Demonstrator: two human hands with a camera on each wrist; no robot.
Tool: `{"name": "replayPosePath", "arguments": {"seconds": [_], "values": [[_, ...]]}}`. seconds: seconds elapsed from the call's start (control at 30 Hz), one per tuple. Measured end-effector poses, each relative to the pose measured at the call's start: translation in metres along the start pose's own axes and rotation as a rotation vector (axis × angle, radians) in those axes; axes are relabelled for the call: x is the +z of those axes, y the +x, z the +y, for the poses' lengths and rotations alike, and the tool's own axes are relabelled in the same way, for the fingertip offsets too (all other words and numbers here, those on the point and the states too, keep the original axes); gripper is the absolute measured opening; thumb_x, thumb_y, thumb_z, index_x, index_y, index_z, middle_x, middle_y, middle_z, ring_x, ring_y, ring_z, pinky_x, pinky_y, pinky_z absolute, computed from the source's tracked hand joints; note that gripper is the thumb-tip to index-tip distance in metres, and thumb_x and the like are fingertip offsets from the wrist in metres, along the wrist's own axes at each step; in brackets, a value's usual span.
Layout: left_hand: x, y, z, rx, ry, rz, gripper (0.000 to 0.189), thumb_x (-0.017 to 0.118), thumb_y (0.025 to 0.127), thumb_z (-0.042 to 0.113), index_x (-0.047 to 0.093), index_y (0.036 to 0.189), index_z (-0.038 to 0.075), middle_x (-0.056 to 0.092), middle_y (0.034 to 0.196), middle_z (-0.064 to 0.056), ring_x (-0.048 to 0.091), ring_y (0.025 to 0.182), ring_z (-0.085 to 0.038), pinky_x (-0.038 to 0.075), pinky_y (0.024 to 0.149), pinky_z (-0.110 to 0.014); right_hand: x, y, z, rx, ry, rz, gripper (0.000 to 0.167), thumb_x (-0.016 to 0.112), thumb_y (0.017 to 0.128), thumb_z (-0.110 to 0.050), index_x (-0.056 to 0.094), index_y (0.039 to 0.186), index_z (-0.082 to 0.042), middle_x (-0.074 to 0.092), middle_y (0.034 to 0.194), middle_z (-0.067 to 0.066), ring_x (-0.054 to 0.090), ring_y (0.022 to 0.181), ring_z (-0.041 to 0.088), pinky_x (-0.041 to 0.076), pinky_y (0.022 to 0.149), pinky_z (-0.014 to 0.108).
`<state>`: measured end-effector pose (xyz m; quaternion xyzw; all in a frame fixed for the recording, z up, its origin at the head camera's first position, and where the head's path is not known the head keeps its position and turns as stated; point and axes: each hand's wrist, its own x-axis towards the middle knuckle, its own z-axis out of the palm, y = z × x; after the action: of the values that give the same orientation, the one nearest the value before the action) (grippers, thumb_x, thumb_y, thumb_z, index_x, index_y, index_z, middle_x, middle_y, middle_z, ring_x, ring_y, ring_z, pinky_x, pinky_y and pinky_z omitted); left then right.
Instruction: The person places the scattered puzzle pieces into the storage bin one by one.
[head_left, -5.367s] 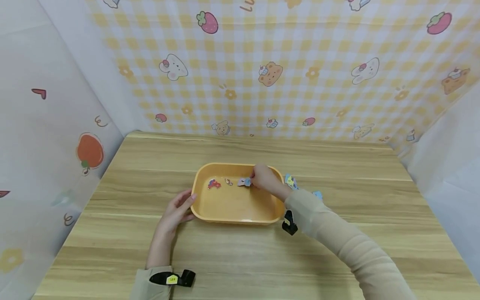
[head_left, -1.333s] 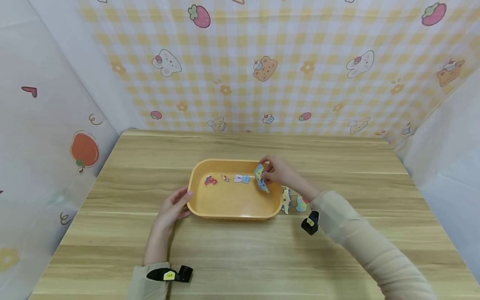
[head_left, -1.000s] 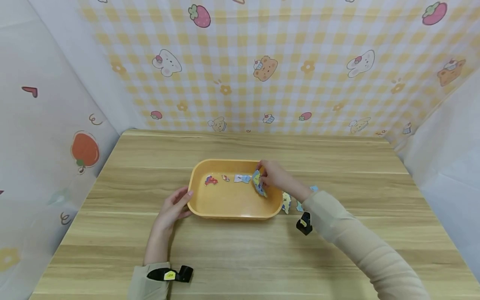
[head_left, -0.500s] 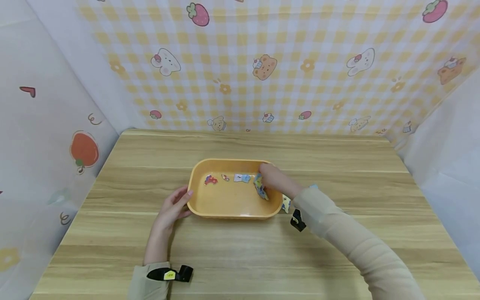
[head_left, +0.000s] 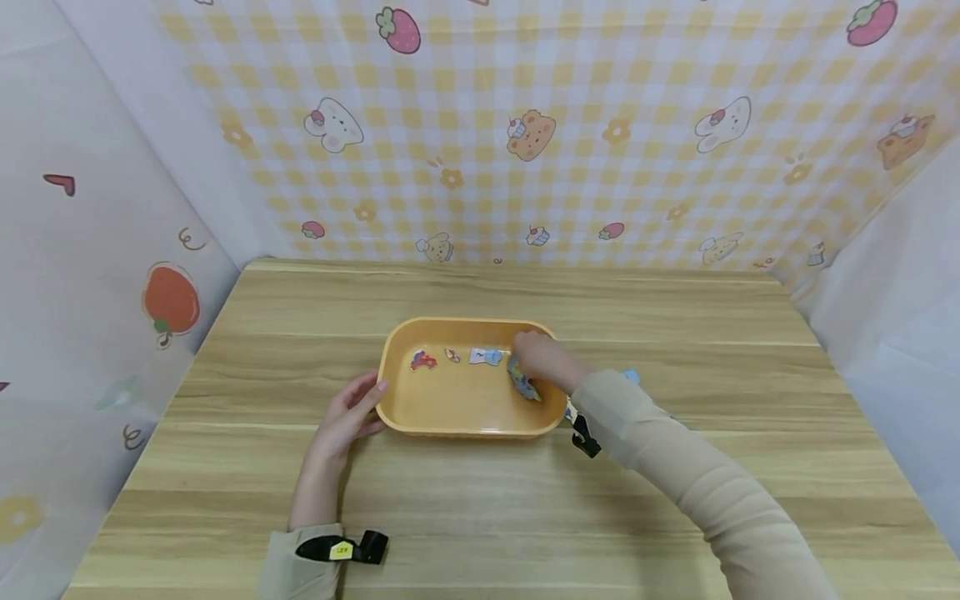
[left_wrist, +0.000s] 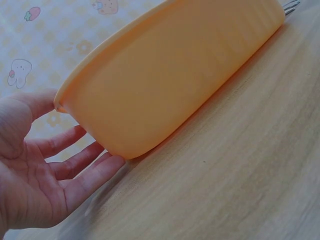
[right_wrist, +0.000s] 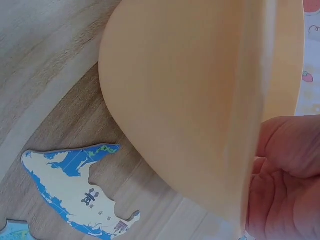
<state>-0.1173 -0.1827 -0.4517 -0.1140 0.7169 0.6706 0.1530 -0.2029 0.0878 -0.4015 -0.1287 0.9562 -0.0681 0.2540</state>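
Observation:
A yellow plastic basin (head_left: 465, 417) stands on the table. My left hand (head_left: 348, 421) holds its left end, thumb at the rim and fingers against the outer wall, as the left wrist view shows. My right hand (head_left: 543, 360) reaches over the right end and holds a blue-and-yellow puzzle piece (head_left: 523, 387) low inside. Its fingertips are hidden behind the hand and, in the right wrist view, behind the basin wall. Left of that piece lie a white-and-blue piece (head_left: 486, 357), a small piece (head_left: 452, 355) and a red piece (head_left: 423, 360).
Beside the basin's right end a map-printed puzzle piece (right_wrist: 80, 192) lies on the wooden table (head_left: 465, 517). A light blue piece (head_left: 632, 377) shows behind the right sleeve. A checked cloth (head_left: 480, 167) hangs behind the table.
Earlier my right hand was at the white-and-blue piece. Since then it has carried the blue-and-yellow piece from the table into the basin's right end and lowered it. My left hand keeps its hold.

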Motion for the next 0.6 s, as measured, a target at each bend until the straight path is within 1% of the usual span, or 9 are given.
{"name": "replayPosePath", "arguments": {"seconds": [0.17,0.23,0.3,0.37,0.4,0.47,0.53,0.6], "values": [[0.001,0.0,-0.001,0.0,-0.001,-0.002,0.055,0.052,0.092,0.033,0.037,0.136,0.003,0.041,0.138,-0.018,0.055,0.096,-0.006,0.055,0.077,-0.024,-0.001,-0.003,0.001,-0.026,-0.003,0.03,0.014,0.049,0.082,0.007,0.056,0.093,0.002,0.054,0.086,0.01,0.048,0.07,0.019,0.042,0.054,0.022],[0.002,0.0,-0.001,-0.001,0.0,-0.001,0.055,0.052,0.092,0.033,0.037,0.136,0.003,0.041,0.138,-0.018,0.055,0.096,-0.006,0.055,0.077,-0.024,-0.002,-0.007,0.003,-0.032,0.046,0.049,0.015,0.051,0.083,0.004,0.057,0.098,0.003,0.059,0.092,0.013,0.052,0.073,0.019,0.047,0.057,0.023],[0.002,0.0,-0.001,-0.002,-0.003,-0.001,0.055,0.052,0.092,0.033,0.037,0.136,0.003,0.041,0.138,-0.018,0.055,0.096,-0.006,0.055,0.077,-0.024,-0.005,-0.01,0.005,-0.047,0.099,0.076,0.019,0.054,0.086,-0.001,0.056,0.104,0.004,0.061,0.1,0.016,0.056,0.078,0.02,0.05,0.062,0.025],[0.003,-0.001,-0.001,-0.001,-0.002,-0.003,0.055,0.052,0.092,0.033,0.037,0.136,0.003,0.041,0.138,-0.018,0.055,0.096,-0.006,0.055,0.077,-0.024,-0.007,-0.013,0.009,-0.06,0.172,0.118,0.024,0.057,0.088,-0.007,0.055,0.109,0.003,0.062,0.103,0.016,0.058,0.081,0.022,0.052,0.066,0.028],[0.003,-0.001,0.0,0.0,-0.003,-0.004,0.055,0.052,0.092,0.033,0.036,0.136,0.003,0.041,0.138,-0.018,0.055,0.097,-0.006,0.055,0.077,-0.024,-0.009,-0.015,0.011,-0.062,0.212,0.142,0.026,0.057,0.089,-0.01,0.055,0.111,0.002,0.062,0.102,0.016,0.059,0.081,0.022,0.052,0.066,0.027],[0.002,-0.001,0.0,0.004,-0.002,-0.005,0.056,0.052,0.093,0.033,0.036,0.137,0.002,0.04,0.138,-0.019,0.055,0.097,-0.006,0.055,0.077,-0.023,-0.013,-0.019,0.017,-0.08,0.257,0.197,0.026,0.059,0.088,-0.012,0.056,0.111,0.001,0.063,0.096,0.015,0.058,0.078,0.021,0.05,0.062,0.026],[0.002,-0.001,0.001,0.006,-0.001,-0.004,0.056,0.051,0.093,0.033,0.035,0.136,0.002,0.039,0.138,-0.02,0.055,0.096,-0.006,0.055,0.077,-0.023,-0.016,-0.023,0.023,-0.069,0.31,0.242,0.026,0.058,0.088,-0.013,0.056,0.11,0.0,0.063,0.092,0.015,0.058,0.072,0.021,0.048,0.057,0.023],[0.002,-0.001,0.001,0.003,-0.005,-0.001,0.056,0.051,0.093,0.033,0.035,0.136,0.002,0.04,0.138,-0.019,0.055,0.095,-0.005,0.055,0.077,-0.023,-0.019,-0.028,0.03,-0.054,0.344,0.284,0.026,0.056,0.09,-0.014,0.055,0.111,0.001,0.062,0.093,0.017,0.057,0.071,0.02,0.047,0.054,0.022]]}}
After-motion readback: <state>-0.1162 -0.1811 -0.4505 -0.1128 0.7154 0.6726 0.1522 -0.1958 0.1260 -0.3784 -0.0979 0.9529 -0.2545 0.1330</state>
